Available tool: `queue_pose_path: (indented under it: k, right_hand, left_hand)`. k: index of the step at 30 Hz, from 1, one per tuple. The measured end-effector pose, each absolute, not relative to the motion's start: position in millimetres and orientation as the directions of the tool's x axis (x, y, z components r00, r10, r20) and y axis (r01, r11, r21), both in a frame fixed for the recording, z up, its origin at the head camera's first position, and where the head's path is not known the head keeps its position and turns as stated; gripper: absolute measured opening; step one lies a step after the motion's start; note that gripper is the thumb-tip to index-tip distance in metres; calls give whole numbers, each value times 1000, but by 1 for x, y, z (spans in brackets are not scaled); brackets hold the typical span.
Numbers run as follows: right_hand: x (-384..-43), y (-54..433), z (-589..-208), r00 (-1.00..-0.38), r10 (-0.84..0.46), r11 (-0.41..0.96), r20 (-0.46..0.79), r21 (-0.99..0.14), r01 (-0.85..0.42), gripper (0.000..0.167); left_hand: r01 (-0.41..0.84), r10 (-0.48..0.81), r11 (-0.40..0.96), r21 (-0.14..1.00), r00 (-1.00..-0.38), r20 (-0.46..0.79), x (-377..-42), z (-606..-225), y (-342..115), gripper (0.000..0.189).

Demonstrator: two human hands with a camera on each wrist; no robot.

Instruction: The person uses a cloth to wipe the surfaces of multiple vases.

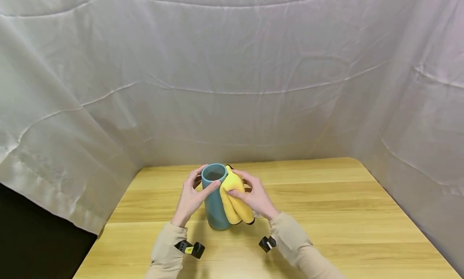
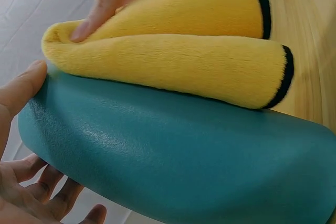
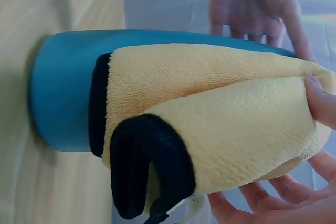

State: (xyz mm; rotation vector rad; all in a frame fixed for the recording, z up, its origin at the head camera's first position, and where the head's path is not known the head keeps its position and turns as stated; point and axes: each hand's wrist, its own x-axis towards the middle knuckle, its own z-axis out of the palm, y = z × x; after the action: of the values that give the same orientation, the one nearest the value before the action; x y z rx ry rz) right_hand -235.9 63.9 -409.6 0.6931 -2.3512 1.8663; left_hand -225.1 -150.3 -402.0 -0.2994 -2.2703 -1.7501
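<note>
A tall blue-green vase [image 1: 217,214] stands upright on the wooden table, its round mouth facing up. My left hand [image 1: 191,197] grips it near the rim, thumb on the near side and fingers around the far left. Bunched in my right hand [image 1: 255,195] is a yellow towel [image 1: 236,192] with dark edging, pinched between thumb and fingers near its top. The towel lies along the right side of the vase, its folded ends hanging down. In the right wrist view, those dark-edged ends [image 3: 152,166] hang beside the lower part of the vase [image 3: 60,93].
The light wood table [image 1: 344,214] spreads out around the vase. Pale grey curtains [image 1: 253,69] hang behind the table and along both sides. A black area [image 1: 36,238] fills the lower left. Each sleeve carries a small black wrist camera [image 1: 190,248].
</note>
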Motion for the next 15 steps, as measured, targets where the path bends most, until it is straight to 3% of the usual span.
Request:
queue_pose_path:
  k: [15]
  right_hand:
    - [-231,74,-459,-912,-362,178,192,-946,-270,60]
  left_hand:
    - [285,3,249,926,-956,293,-223,-403,-150,63]
